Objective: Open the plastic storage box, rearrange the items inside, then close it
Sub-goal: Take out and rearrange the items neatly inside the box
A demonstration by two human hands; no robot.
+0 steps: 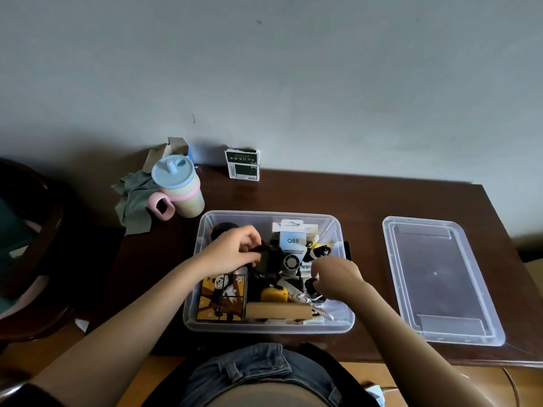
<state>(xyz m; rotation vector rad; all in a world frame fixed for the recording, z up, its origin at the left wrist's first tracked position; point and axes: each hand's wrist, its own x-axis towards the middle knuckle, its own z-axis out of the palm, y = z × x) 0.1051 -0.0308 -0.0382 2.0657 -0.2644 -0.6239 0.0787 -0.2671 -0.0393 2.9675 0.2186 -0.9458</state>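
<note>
You're mid-rearrange: storage box (202, 227) open at bench centre, lid (440, 277) off to the right, left hand (232, 251) pinching a black item (271, 257), right hand (338, 277) curled among clutter, grip unclear; next, reseat it.

On the dark brown wooden counter (367, 201) the clear plastic storage box (202, 230) stands open, its clear lid (440, 277) lying to the right. Inside, the left hand (235, 252) pinches a black item (271, 257); the right hand (338, 276) reaches among clutter, its grip unclear
</note>
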